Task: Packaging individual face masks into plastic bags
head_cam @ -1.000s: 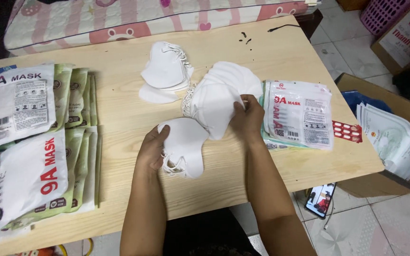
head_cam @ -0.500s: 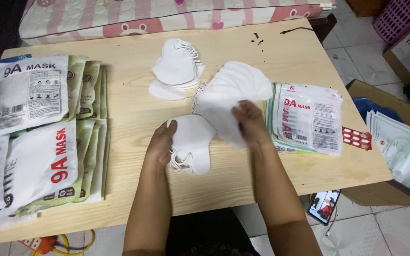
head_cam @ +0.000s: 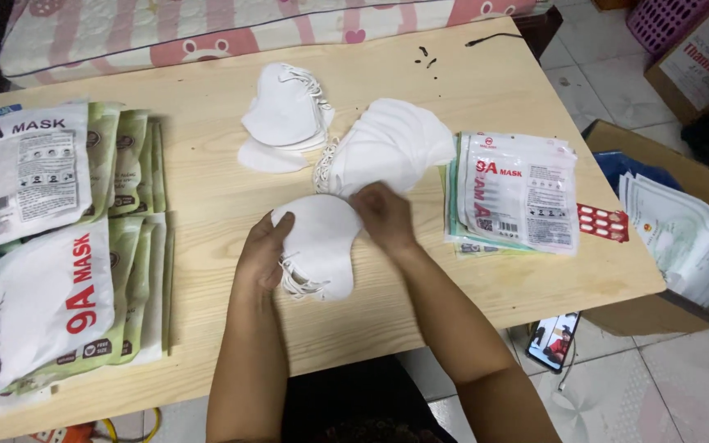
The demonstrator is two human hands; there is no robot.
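Since half a second ago the right hand (head_cam: 383,215) has slid down off the fanned heap of white masks (head_cam: 387,148) and now meets the small stack of masks (head_cam: 322,242) that the left hand (head_cam: 263,250) was already steadying; the left hand has hardly shifted.

The left hand lies along the near-left edge of that small stack, its fingers curled over the rim and pressing it, the thumb hidden beneath. The right hand sits at the stack's far-right corner, fingers bent and pinching the top mask's edge, so both hands grip the same stack between them. White ear loops (head_cam: 297,283) spill out just below the left hand's fingers.

Just beyond the right hand, touching the stack, spreads the fanned heap. Farther out and slightly toward the left hand lies another pile of folded masks (head_cam: 285,115). Off to the right of the right hand rests a stack of sealed mask packets (head_cam: 519,193), with a red blister strip (head_cam: 602,222) beside it. Well left of the left hand, green-and-white packets (head_cam: 59,246) overlap in rows on the wooden table (head_cam: 207,197).
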